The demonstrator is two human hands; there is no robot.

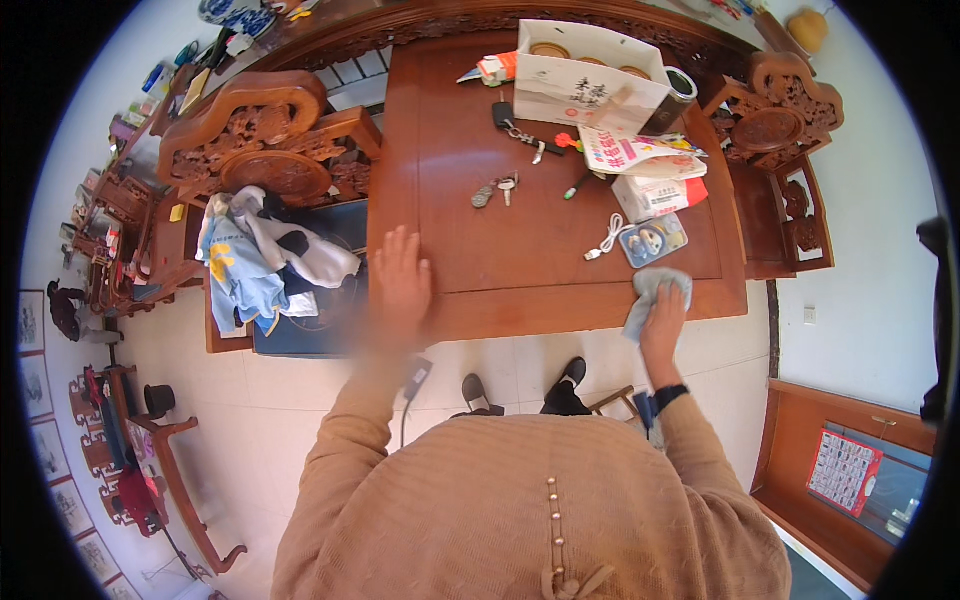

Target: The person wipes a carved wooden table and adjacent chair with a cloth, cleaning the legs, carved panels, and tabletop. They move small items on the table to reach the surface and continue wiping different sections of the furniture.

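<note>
My left hand (402, 283) lies flat near the front left corner of the wooden table (500, 255), its fingers stretched out and nothing in it. At the front right edge, my right hand (663, 328) is closed on a grey cloth (657, 293), which is bunched against the tabletop and hangs slightly over the edge. Just beyond the cloth sits a phone in a clear case (652, 242), with a coiled white cable (609, 237) beside it. Loose keys (505, 191) lie farther back, in the table's middle.
A white paper bag (585, 85), a dark canister (672, 100), a tissue pack (658, 197) and a car key (503, 115) occupy the table's far right and back. Carved chairs (262, 165) flank it; clothes (262, 255) are heaped on the left seat.
</note>
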